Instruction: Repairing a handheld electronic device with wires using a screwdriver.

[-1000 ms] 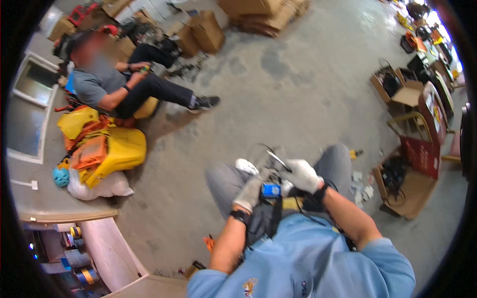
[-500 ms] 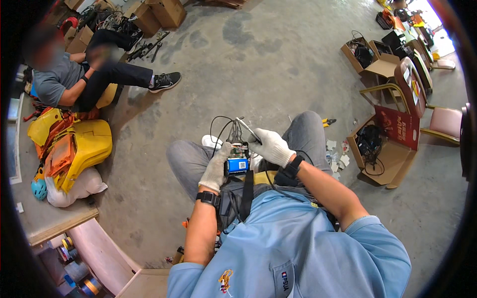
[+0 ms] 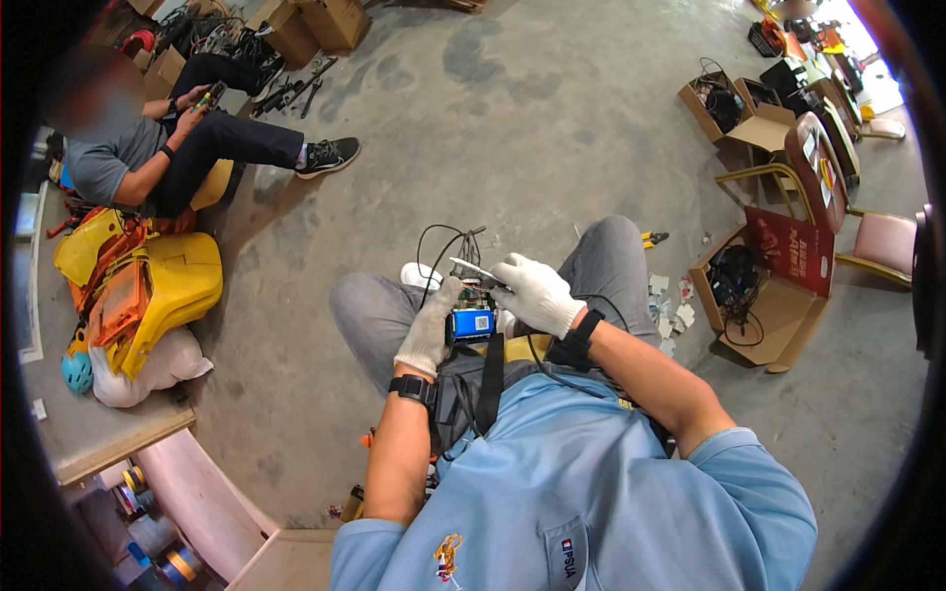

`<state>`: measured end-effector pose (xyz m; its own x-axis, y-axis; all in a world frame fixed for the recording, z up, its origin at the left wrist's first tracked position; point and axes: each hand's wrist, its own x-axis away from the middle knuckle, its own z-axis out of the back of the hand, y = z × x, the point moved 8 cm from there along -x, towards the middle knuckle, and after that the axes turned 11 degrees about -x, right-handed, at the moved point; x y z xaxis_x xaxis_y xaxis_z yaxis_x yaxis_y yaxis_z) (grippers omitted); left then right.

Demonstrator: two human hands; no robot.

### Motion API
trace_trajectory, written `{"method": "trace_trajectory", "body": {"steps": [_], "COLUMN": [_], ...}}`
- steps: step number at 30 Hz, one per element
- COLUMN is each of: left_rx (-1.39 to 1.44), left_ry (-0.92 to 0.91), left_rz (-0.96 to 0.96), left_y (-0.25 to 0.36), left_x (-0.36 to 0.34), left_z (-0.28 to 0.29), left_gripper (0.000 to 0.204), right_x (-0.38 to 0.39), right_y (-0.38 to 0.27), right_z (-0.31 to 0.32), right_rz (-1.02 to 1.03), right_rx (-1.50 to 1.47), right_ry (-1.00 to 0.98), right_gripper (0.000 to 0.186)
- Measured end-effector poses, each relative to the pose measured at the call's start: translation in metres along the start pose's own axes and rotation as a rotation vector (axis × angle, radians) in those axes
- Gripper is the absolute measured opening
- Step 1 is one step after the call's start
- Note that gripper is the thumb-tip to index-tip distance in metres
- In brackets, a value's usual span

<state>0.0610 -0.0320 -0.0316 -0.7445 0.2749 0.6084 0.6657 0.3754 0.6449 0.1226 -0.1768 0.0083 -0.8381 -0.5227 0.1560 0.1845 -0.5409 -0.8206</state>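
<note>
The left hand, in a pale glove, is curled around the left side of a small gadget with a blue block on its near end. The right hand, gloved too, pinches a thin, pale stick. The stick's left end is over the far part of the gadget; I cannot tell if it touches.

The gadget is between the person's knees, in front of the belly. Its middle shows bare little parts and wires, with no cover seen over them. So the work looks part way: the inside is open, and it does not look finished. Which wires are joined and which are not is too small to tell. Black cables loop out past its far end.

Farther out on the right, yellow and black pliers lie on the floor, with white scraps nearer. Beyond the scraps is an open cardboard box with a black thing inside.

On the left are yellow and orange shells, a white sack and a blue helmet. On the far left, another person sits holding a small thing.
</note>
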Motion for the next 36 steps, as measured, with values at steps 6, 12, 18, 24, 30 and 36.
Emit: {"method": "trace_trajectory", "body": {"steps": [6,12,18,24,30,36], "left_rx": [-0.025,0.023,0.007,-0.004,-0.019,-0.031], "left_ry": [0.023,-0.035,-0.008,0.003,0.032,-0.015], "left_rz": [0.021,-0.016,-0.006,0.012,-0.025,-0.022], "left_y": [0.001,-0.003,-0.006,-0.002,0.002,0.0], "left_x": [0.004,-0.003,-0.006,-0.001,-0.001,-0.002], "left_z": [0.001,0.001,0.007,0.003,0.004,0.001], "left_gripper": [0.055,0.048,0.044,0.053,0.055,0.057], "right_x": [-0.001,-0.002,-0.004,-0.004,-0.003,-0.005], "right_y": [0.0,-0.001,-0.005,0.0,-0.002,-0.001], "right_z": [-0.003,-0.004,-0.005,-0.004,-0.001,-0.002], "right_rz": [-0.01,-0.031,-0.024,-0.076,-0.107,-0.092], "right_rx": [0.04,0.072,0.084,0.056,0.006,-0.034], "right_ry": [-0.017,-0.005,0.004,0.033,0.055,0.041], "right_gripper": [0.024,0.023,0.023,0.022,0.023,0.022]}}
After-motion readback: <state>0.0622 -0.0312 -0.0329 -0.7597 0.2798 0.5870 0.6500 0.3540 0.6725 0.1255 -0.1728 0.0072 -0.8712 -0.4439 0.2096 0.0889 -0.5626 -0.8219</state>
